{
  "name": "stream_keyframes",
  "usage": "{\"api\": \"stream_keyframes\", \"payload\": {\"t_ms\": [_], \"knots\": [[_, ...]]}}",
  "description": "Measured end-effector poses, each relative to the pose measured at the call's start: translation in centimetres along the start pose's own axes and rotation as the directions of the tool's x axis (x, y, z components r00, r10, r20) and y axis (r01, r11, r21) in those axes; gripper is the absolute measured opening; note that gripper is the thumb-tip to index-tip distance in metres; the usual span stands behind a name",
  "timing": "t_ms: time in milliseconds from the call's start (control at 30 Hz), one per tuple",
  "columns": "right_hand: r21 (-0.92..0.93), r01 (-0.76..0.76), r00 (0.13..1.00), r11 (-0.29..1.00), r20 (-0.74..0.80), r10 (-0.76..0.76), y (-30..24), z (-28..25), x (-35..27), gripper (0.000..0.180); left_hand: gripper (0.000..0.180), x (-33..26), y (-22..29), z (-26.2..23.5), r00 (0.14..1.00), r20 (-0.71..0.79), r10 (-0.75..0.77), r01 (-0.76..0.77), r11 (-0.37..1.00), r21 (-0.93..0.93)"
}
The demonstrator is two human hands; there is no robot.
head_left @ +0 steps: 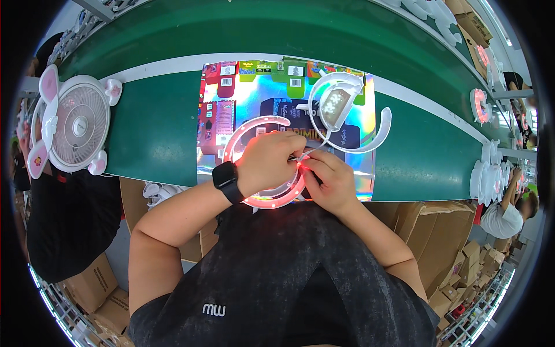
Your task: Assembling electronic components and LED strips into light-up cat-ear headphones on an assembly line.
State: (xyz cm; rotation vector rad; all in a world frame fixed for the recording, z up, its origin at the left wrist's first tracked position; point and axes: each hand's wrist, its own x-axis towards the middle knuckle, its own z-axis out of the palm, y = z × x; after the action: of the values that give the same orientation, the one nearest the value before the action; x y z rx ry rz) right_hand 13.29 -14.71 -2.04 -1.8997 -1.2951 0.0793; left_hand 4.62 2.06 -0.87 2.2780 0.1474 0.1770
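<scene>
Both hands meet at the near edge of the desk, a green conveyor surface, over a shiny holographic printed sheet. The left hand, with a black smartwatch on its wrist, is curled closed over a white ring-shaped housing lit with red lights, pressing it down. The right hand pinches a thin wire at the ring's right side, fingers narrowed together. The wire runs up to a second white round housing with a grille, which lies just beyond on the sheet. A white and pink fan with ears sits well apart to the left.
</scene>
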Motion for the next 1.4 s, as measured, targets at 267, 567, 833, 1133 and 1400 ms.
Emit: {"api": "stream_keyframes", "payload": {"t_ms": [267, 567, 833, 1133, 1400], "knots": [[-0.079, 0.172, 0.963, 0.982, 0.224, -0.150, 0.8, -1.7, 1.0, 0.018, 0.014, 0.7, -0.8, -0.8, 0.964, 0.234, -0.124, 0.205, 0.910, -0.359], [-0.087, 0.251, 0.936, 0.964, 0.275, -0.219, 0.4, -2.9, 1.0, 0.028, 0.017, 0.1, -0.9, 0.0, 0.997, 0.070, 0.036, -0.025, 0.988, -0.150], [-0.791, -0.270, 0.917, 0.549, -0.385, -0.104, 17.0, -23.3, -3.0, 0.034, 0.013, 2.1, 0.5, -1.6, 0.998, 0.044, -0.044, 0.040, 0.997, 0.069], [-0.604, -0.655, 0.380, -0.454, -0.782, 0.493, 28.4, -43.2, -21.7, 0.035, 0.032, 1.3, 2.7, -3.4, 0.998, -0.031, -0.045, 0.045, 0.999, 0.000], [-0.741, -0.670, 0.724, 0.048, -0.637, 0.265, 28.1, -40.3, -17.9, 0.029, 0.026, -2.7, -0.8, -6.2, 0.955, -0.217, -0.200, 0.177, 0.977, -0.122]]}}
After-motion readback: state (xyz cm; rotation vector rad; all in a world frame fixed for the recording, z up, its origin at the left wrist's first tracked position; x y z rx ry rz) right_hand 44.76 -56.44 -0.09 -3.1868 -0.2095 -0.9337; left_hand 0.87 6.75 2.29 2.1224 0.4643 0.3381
